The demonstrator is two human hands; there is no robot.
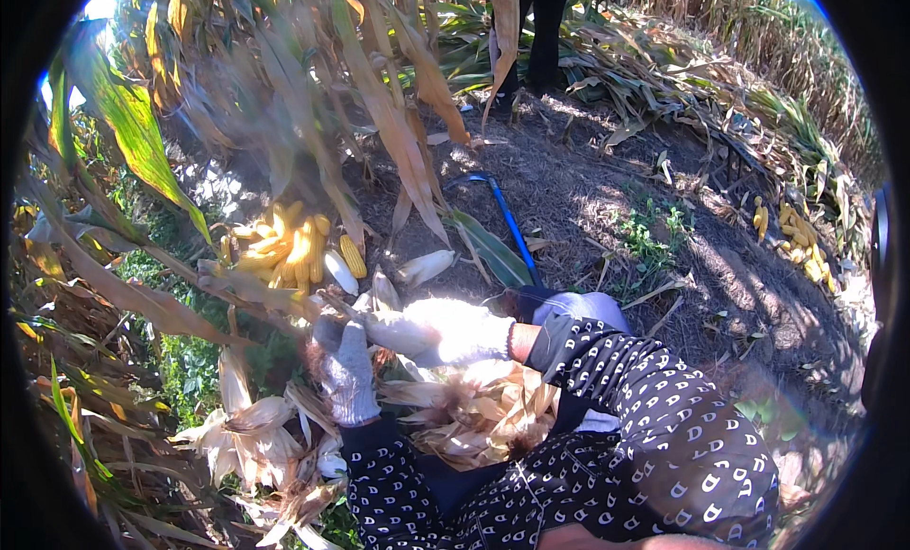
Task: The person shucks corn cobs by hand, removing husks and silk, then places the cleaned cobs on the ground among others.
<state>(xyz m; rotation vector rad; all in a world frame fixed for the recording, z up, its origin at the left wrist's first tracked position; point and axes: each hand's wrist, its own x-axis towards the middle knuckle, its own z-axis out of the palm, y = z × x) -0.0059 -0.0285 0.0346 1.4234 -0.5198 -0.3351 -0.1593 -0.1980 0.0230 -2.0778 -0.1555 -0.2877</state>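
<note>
My left hand (347, 372), in a white knit glove, has its fingers around the silky tip of a corn ear (392, 331) in pale husk. Reaching in from the right, my right hand (455, 330), gloved too and bright in the sun, is closed on the same ear. Just beyond the hands lies a pile of husked yellow corn cobs (288, 248). One white cob (341, 271) and a single yellow cob (352, 256) are beside it, with a pale husked-looking ear (426, 267) to their right. Loose dry husks (483, 411) are heaped below my hands.
A blue-handled tool (513, 227), apparently a sickle, lies on the soil. Standing corn stalks (384, 102) with dry leaves hang over the left and top. A person's dark-clad legs (547, 38) show at the top. More yellow cobs (803, 241) and cut stalks (753, 102) lie at right.
</note>
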